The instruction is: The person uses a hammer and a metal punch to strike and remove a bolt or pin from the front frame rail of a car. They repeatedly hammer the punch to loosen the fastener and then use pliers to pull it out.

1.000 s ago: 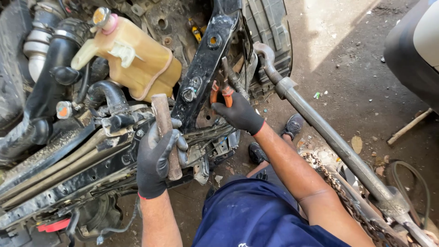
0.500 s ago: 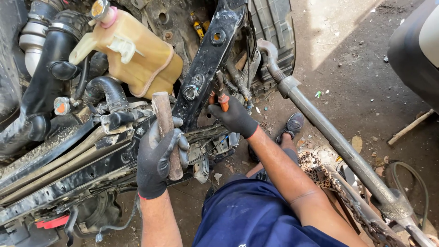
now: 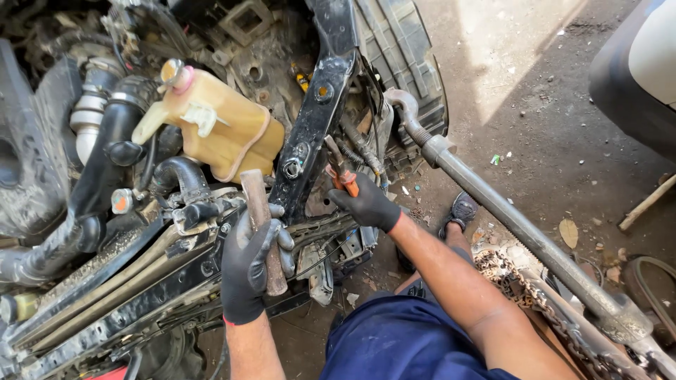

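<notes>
Gripping a rusty brown rod (image 3: 262,225), the gloved left hand (image 3: 250,271) wraps it upright, in front of the dirty black crossmember (image 3: 313,130) and beside the stained yellowish reservoir (image 3: 215,127). Smaller, orange-handled pliers (image 3: 339,171) sit closed in the gloved right hand (image 3: 366,203), their dark jaws pointing up against the crossmember's edge, near the long grey steel pipe (image 3: 507,218).

Matt black cloth gloves (image 3: 248,267); rusty rough metal bar (image 3: 262,225); glossy yellowed plastic tank (image 3: 225,130) upper left; grimy steel pipe (image 3: 521,229) right.
</notes>
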